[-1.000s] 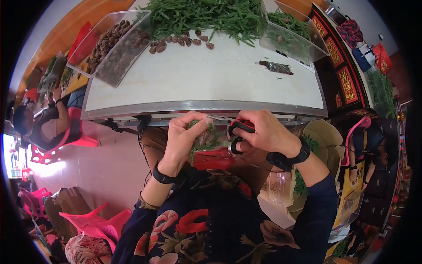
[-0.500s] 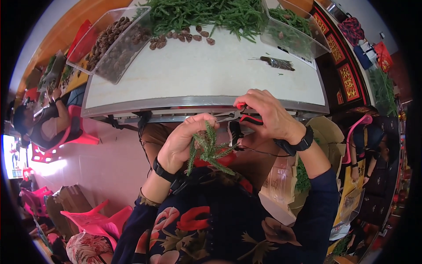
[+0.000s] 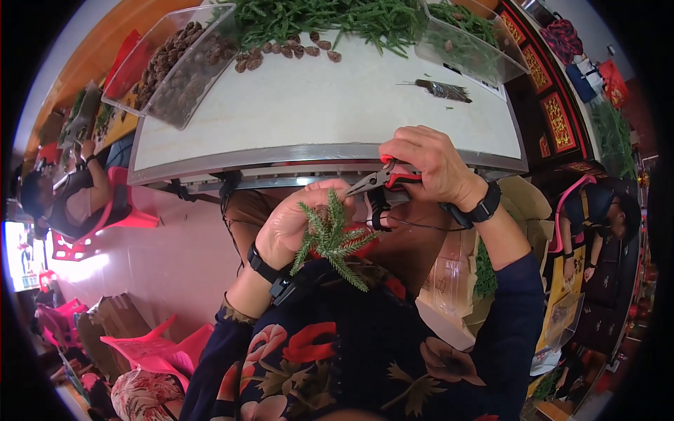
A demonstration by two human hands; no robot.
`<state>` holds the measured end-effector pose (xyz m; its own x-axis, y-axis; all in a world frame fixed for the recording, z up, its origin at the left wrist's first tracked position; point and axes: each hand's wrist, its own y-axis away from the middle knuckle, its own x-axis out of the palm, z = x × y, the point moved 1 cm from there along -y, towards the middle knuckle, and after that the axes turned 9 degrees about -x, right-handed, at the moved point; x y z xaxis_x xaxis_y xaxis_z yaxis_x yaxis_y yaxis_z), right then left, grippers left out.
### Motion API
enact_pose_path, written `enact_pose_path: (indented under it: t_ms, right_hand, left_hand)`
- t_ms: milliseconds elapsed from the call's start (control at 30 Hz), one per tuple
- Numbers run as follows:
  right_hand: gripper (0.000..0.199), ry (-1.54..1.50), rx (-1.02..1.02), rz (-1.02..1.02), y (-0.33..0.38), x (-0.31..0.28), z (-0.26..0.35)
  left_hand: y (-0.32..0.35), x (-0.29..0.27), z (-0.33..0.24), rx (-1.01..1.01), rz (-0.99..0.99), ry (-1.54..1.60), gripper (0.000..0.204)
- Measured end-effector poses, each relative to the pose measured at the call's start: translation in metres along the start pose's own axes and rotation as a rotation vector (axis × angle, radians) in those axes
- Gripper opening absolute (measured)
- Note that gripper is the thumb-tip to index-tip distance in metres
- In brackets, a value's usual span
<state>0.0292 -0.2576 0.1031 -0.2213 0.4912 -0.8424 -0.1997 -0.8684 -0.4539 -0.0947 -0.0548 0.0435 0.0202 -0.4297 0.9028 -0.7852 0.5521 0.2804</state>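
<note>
Just in front of the table edge, my left hand is closed around a small green artificial pine sprig whose needled tips fan out toward me. Something brown, partly hidden among the needles, looks like a pine cone. In my right hand is a pair of pliers with red and black handles. Their jaws point left and reach the fingertips of my left hand, by the stem end of the sprig. What lies between the jaws is too small to make out.
On the white table stand a clear bin of pine cones, loose cones, a heap of green sprigs, a second clear bin and a dark wire bundle. A cardboard box sits at my right. People sit at both sides.
The pliers have swung slightly, their jaws now angled more down toward my left fingertips. The sprig has turned a little, its tips spread more toward me.
</note>
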Motion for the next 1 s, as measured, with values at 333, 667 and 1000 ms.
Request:
enact_pose_path:
  t_ms: [333,667,1000]
  right_hand:
    - [0.018,-0.233,0.435,0.272,0.007,-0.003,0.014]
    - [0.018,-0.521,0.805,0.271,0.009,0.004,0.029]
    - [0.02,-0.474,0.842,0.268,0.017,0.006,0.026]
  left_hand:
    - [-0.002,0.007,-0.006,0.538,-0.425,-0.794,0.004]
    - [-0.002,0.016,0.001,0.821,-0.712,-1.219,0.008]
    - [0.0,0.014,-0.002,0.493,-0.533,-1.098,0.021]
